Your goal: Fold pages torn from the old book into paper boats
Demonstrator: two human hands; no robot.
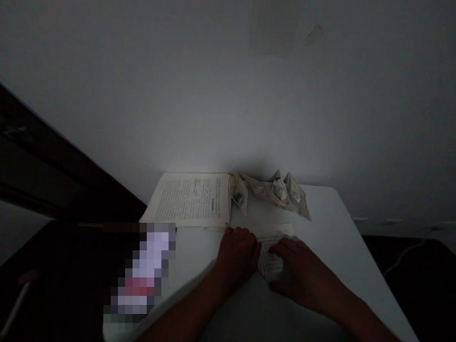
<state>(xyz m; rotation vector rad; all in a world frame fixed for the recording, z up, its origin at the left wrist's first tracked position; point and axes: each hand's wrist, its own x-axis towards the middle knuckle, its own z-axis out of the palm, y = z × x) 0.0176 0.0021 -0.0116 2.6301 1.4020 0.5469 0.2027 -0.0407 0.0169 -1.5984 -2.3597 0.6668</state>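
Observation:
Both my hands rest on a printed paper sheet (271,260) lying on a white table (331,237). My left hand (238,254) is curled, knuckles up, pressing the sheet's left side. My right hand (297,268) lies over the sheet's right side, fingers bent down onto the paper. Much of the sheet is hidden under the hands. Beyond them, several folded paper boats (274,192) made of printed pages stand in a row at the table's far edge.
An open book (192,199) lies at the far left of the table. A pale wall (228,95) rises right behind it. Dark furniture (46,161) fills the left side, and a blurred-out patch (142,270) covers the table's left edge.

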